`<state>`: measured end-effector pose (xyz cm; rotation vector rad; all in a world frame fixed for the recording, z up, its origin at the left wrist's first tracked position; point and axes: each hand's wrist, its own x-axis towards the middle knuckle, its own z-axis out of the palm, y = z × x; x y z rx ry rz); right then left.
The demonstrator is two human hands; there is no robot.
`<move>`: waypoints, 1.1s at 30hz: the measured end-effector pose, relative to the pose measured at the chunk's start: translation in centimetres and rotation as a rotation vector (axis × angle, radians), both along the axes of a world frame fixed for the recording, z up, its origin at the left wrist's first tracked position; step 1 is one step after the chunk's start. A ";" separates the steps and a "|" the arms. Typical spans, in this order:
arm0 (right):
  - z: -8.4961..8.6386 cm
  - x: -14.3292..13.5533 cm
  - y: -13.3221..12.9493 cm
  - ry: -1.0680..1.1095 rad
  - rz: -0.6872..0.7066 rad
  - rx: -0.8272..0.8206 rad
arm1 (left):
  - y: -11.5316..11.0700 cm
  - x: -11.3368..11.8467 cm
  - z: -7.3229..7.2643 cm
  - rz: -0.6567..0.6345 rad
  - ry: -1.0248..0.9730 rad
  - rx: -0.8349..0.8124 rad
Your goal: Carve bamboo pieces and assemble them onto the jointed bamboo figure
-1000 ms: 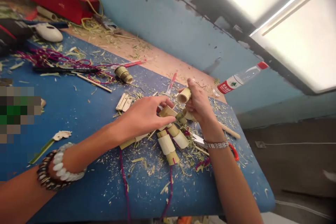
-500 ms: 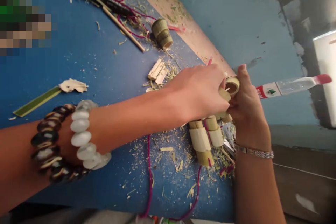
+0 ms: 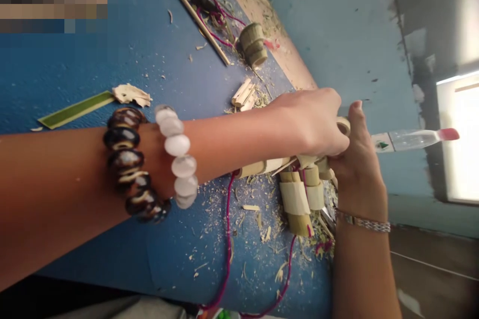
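My left hand reaches in from the left with fingers closed at a short bamboo tube; its fingertips are hidden. From the lower right, my right hand grips the same bamboo work, thumb raised behind the tube's open end. Below the hands lie jointed bamboo pieces wrapped with pale strips. Another bamboo segment sits under my left forearm. A purple cord runs from these pieces to the front edge. A clear bottle with a red tip shows behind my right hand; I cannot tell whether it is held.
On the blue table lie shavings, pale bamboo slats, a dark bamboo piece, a thin stick and a green strip. Metal blades show beside my right wrist. A wall stands beyond the table.
The view has shifted, so table items sit further right. My left hand has moved right and now covers more of the bamboo tube. A bamboo segment under my left forearm has come into view.
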<state>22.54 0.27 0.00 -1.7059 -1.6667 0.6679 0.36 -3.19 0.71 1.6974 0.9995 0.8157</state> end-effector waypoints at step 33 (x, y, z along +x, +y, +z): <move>3.5 -1.9 -4.4 0.403 0.370 0.068 | 0.4 -0.8 0.0 -0.237 -0.099 -0.184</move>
